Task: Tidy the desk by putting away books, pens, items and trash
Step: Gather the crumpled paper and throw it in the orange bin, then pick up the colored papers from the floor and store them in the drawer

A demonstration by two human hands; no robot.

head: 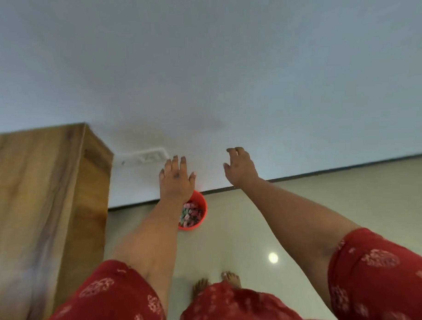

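A red bin (199,222) stands on the floor against the wall, with crumpled coloured wrappers (190,213) inside it. My left hand (176,177) is stretched out above the bin's near left rim, fingers straight and spread, holding nothing. My right hand (239,167) reaches forward to the right of the bin, fingers loosely bent, empty as well. The wooden desk (38,189) is at the left; only its end and side panel show, and its top is out of view.
A pale wall (226,75) fills the upper view, with a white switch plate (143,157) near the desk corner. Glossy tiled floor (255,230) spreads below, with my bare feet (219,280) on it. A dark skirting line runs along the wall's base.
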